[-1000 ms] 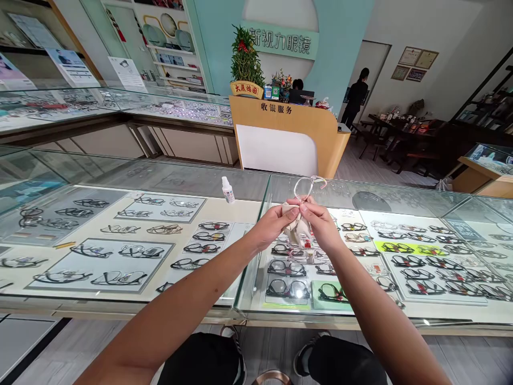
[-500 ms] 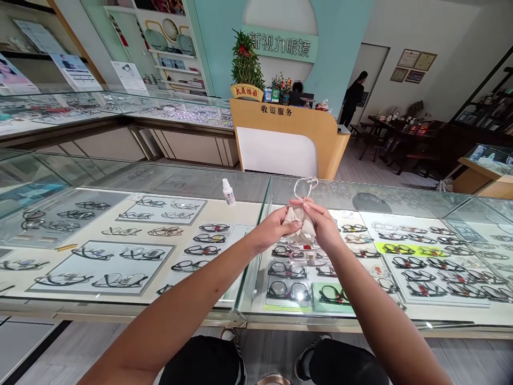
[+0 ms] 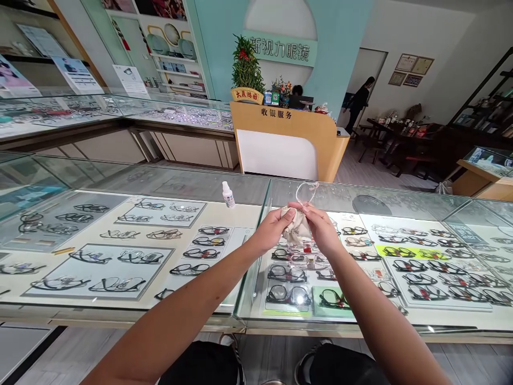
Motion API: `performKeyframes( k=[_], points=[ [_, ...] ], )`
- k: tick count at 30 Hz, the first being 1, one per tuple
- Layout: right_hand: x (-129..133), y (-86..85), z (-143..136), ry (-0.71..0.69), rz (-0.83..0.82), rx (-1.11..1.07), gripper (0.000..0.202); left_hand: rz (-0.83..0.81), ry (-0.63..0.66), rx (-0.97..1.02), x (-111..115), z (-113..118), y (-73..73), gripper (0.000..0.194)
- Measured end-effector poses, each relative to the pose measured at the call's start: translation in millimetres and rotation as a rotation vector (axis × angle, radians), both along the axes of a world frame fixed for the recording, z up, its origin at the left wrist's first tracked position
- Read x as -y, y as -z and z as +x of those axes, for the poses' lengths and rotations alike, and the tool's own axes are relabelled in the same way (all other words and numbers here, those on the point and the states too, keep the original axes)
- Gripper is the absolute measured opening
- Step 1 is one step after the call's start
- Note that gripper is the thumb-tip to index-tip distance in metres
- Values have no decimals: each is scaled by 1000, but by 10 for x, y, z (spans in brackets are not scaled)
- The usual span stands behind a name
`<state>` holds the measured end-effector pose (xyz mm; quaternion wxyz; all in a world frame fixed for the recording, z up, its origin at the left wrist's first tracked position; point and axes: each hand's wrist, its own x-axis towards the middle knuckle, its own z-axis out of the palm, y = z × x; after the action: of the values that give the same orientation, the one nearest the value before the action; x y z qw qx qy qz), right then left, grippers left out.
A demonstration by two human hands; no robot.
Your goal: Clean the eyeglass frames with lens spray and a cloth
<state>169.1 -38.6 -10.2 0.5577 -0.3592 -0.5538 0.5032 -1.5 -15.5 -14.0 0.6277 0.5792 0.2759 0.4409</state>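
Glass-topped bench (image 3: 280, 327), cream base (image 3: 244, 215) inside. White bottle (image 3: 228, 195) stands upright on top; underneath, spectacles (image 3: 287, 274) in rows, many on pale boards (image 3: 103, 270).

Cloth (image 3: 295, 231) more bunched, standing person (image 3: 356, 106) further right

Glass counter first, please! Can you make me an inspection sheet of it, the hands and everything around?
Surface: glass counter, rows of spectacles under the glass.
Things: pale cloth, clear-rimmed glasses.
Clutter: white bottle standing on the counter.
Hands: left hand and right hand both hold the cloth, at the glasses' lower side.
Cables: nothing seen.
Surroundings: wooden desk with a plant on it; a person standing farther back.
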Motion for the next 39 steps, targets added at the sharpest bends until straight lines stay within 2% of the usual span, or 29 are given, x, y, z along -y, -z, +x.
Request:
performKeyframes(
  k=[5,8,12,16,25,31,39],
  points=[
    [-5,-9,28,29,-21,-23,36,18,83,-34,35,-40,-39,55],
    [-22,-2,37,39,-6,-43,33,22,109,-53,73,-45,-66,57],
    [-14,-26,13,36,24,-24,34,13,49,-55,95,-23,-61,63],
    [41,-105,-16,52,74,76,39,15,-50,-46,88,-4,-29,59],
    [72,-134,-24,59,115,113,38,147,-130,-79,62,-16,-20,64],
    [29,-68,4,79,33,22,37,193,-36,-109,89,-27,-49,57],
    [69,-92,-68,63,58,20,36,160,-108,-54,98,14,-21,58]
  ],
)
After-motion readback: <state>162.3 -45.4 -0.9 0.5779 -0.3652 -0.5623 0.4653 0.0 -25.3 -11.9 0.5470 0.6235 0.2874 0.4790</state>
